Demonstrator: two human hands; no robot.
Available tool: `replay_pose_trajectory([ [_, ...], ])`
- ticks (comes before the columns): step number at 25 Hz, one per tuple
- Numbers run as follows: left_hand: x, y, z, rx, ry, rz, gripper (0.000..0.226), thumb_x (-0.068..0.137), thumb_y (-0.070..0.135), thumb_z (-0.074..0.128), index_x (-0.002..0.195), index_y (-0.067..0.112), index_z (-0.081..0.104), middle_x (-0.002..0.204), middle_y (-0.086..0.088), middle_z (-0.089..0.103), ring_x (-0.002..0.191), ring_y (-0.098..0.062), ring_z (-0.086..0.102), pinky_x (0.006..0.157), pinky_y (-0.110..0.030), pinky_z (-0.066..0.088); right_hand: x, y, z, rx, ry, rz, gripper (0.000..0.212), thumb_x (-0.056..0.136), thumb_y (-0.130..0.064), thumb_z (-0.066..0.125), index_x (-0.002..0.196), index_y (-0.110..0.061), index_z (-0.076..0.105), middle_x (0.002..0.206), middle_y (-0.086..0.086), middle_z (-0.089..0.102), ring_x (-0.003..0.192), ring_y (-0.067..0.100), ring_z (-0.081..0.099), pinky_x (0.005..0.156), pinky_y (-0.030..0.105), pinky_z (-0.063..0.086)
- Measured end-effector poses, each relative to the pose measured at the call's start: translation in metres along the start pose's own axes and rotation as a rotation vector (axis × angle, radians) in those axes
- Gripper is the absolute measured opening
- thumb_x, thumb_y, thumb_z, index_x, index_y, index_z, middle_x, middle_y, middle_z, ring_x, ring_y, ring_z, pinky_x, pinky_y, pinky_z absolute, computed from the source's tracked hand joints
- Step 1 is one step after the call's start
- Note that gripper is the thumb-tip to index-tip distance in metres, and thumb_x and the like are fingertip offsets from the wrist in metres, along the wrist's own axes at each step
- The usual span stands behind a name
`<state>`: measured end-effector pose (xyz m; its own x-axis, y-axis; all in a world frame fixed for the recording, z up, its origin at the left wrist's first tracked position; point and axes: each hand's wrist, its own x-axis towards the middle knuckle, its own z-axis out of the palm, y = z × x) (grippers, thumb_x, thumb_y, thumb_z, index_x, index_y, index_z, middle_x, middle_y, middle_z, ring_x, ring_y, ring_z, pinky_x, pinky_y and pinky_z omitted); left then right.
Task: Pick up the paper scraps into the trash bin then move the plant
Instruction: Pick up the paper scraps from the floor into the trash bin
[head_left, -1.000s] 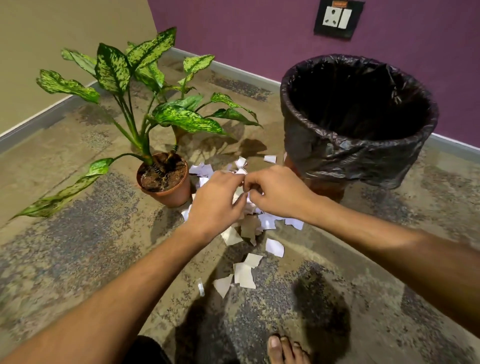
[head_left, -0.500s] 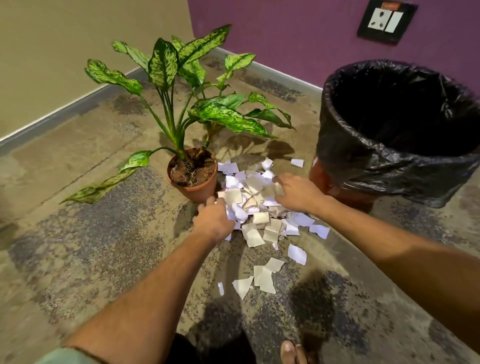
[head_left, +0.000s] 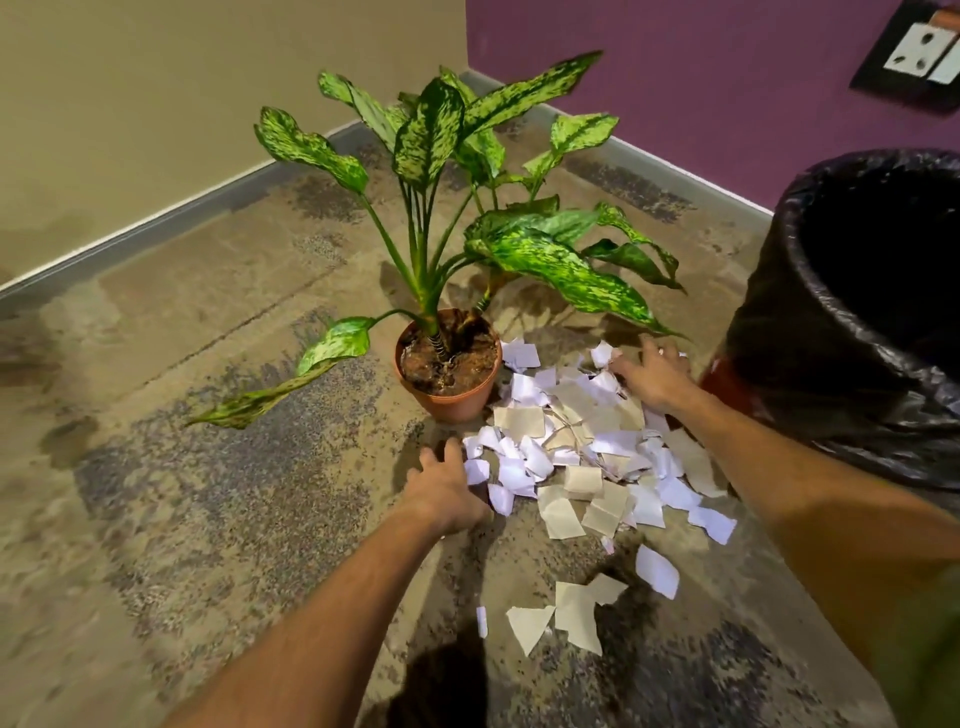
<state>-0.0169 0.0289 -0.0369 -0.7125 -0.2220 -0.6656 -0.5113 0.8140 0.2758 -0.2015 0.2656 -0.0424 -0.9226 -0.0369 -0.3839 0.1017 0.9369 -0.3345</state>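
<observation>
We see the paper scraps (head_left: 582, 457) as thin, matt sheets with torn edges, some white, some buff. The trash bin (head_left: 852, 312) on the right is lined with a black plastic bag (head_left: 810, 358), glossy and crinkled. The plant (head_left: 488, 228) has smooth, slightly waxy leaves; its pot (head_left: 457, 405) looks matt terracotta-coloured, holding damp, crumbly soil (head_left: 447, 364). The floor (head_left: 208, 467) looks rough, mottled and dull.
</observation>
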Motion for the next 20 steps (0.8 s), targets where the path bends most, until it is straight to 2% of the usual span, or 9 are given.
replay_pose_trajectory([
  [3, -0.003, -0.008, 0.000, 0.026, -0.041, 0.047, 0.113, 0.074, 0.042, 0.074, 0.152, 0.020, -0.006, 0.158, -0.020, 0.000, 0.143, -0.042, 0.013, 0.113, -0.049, 0.027, 0.011, -0.006, 0.009, 0.078, -0.004, 0.024, 0.068, 0.096, -0.060, 0.032, 0.152, -0.022, 0.020, 0.160, 0.014, 0.010, 0.145, 0.041, 0.011, 0.116, 0.052, 0.015],
  [7, 0.000, -0.016, 0.006, 0.063, -0.114, 0.053, 0.119, 0.075, 0.041, 0.074, 0.151, 0.021, -0.015, 0.158, -0.020, -0.009, 0.145, -0.041, 0.004, 0.116, -0.052, 0.020, 0.009, -0.027, 0.017, 0.039, -0.067, -0.123, 0.048, 0.103, -0.037, 0.035, 0.147, -0.016, 0.035, 0.152, 0.020, 0.029, 0.140, 0.038, 0.025, 0.112, 0.043, 0.019],
  [9, 0.002, -0.018, 0.010, 0.083, -0.148, 0.059, 0.122, 0.074, 0.042, 0.075, 0.149, 0.021, -0.018, 0.158, -0.020, -0.013, 0.145, -0.042, -0.002, 0.116, -0.054, 0.019, 0.011, -0.041, 0.026, 0.002, -0.128, -0.207, 0.053, 0.101, -0.046, 0.033, 0.149, -0.024, 0.029, 0.152, 0.020, 0.029, 0.139, 0.039, 0.026, 0.111, 0.044, 0.023],
  [12, 0.000, -0.017, 0.012, 0.081, -0.185, 0.083, 0.122, 0.076, 0.038, 0.075, 0.148, 0.022, -0.022, 0.157, -0.016, -0.020, 0.145, -0.040, -0.007, 0.117, -0.052, 0.018, 0.021, -0.068, 0.040, -0.046, -0.172, -0.328, 0.064, 0.088, -0.069, 0.032, 0.144, -0.039, 0.031, 0.155, 0.010, 0.027, 0.140, 0.039, 0.028, 0.113, 0.048, 0.028],
  [15, -0.001, -0.017, 0.014, 0.020, -0.222, 0.092, 0.123, 0.078, 0.030, 0.075, 0.145, 0.025, -0.027, 0.154, -0.013, -0.028, 0.146, -0.037, -0.011, 0.118, -0.052, 0.015, 0.029, -0.090, 0.057, -0.195, -0.274, -0.428, 0.064, 0.091, -0.057, 0.046, 0.148, -0.045, 0.020, 0.162, 0.001, 0.007, 0.143, 0.043, 0.016, 0.112, 0.056, 0.027],
  [16, -0.001, -0.017, 0.015, 0.017, -0.226, 0.092, 0.123, 0.079, 0.029, 0.075, 0.145, 0.025, -0.028, 0.154, -0.013, -0.029, 0.145, -0.037, -0.012, 0.118, -0.053, 0.013, 0.025, -0.096, 0.061, -0.237, -0.272, -0.477, 0.063, 0.090, -0.053, 0.049, 0.147, -0.044, 0.023, 0.161, -0.002, 0.008, 0.142, 0.042, 0.020, 0.110, 0.055, 0.030],
  [18, -0.001, -0.016, 0.016, 0.029, -0.229, 0.096, 0.121, 0.079, 0.029, 0.074, 0.146, 0.025, -0.027, 0.154, -0.013, -0.028, 0.145, -0.036, -0.016, 0.118, -0.052, 0.011, 0.016, -0.104, 0.069, -0.203, -0.280, -0.500, 0.053, 0.085, -0.044, 0.053, 0.136, -0.034, 0.040, 0.151, 0.000, 0.032, 0.128, 0.029, 0.042, 0.099, 0.038, 0.045],
  [19, -0.001, -0.014, 0.016, 0.030, -0.231, 0.099, 0.120, 0.080, 0.029, 0.074, 0.146, 0.025, -0.027, 0.155, -0.013, -0.027, 0.145, -0.036, -0.017, 0.118, -0.051, 0.011, 0.005, -0.106, 0.069, -0.187, -0.290, -0.525, 0.044, 0.084, -0.040, 0.054, 0.126, -0.027, 0.048, 0.139, 0.001, 0.044, 0.115, 0.021, 0.050, 0.088, 0.027, 0.049],
  [20, -0.002, -0.013, 0.017, 0.030, -0.234, 0.105, 0.119, 0.080, 0.029, 0.074, 0.146, 0.025, -0.026, 0.155, -0.013, -0.026, 0.145, -0.035, -0.017, 0.119, -0.051, 0.011, 0.003, -0.104, 0.078, -0.171, -0.276, -0.551, 0.038, 0.084, -0.040, 0.053, 0.117, -0.023, 0.053, 0.130, 0.001, 0.049, 0.109, 0.018, 0.052, 0.082, 0.023, 0.048],
])
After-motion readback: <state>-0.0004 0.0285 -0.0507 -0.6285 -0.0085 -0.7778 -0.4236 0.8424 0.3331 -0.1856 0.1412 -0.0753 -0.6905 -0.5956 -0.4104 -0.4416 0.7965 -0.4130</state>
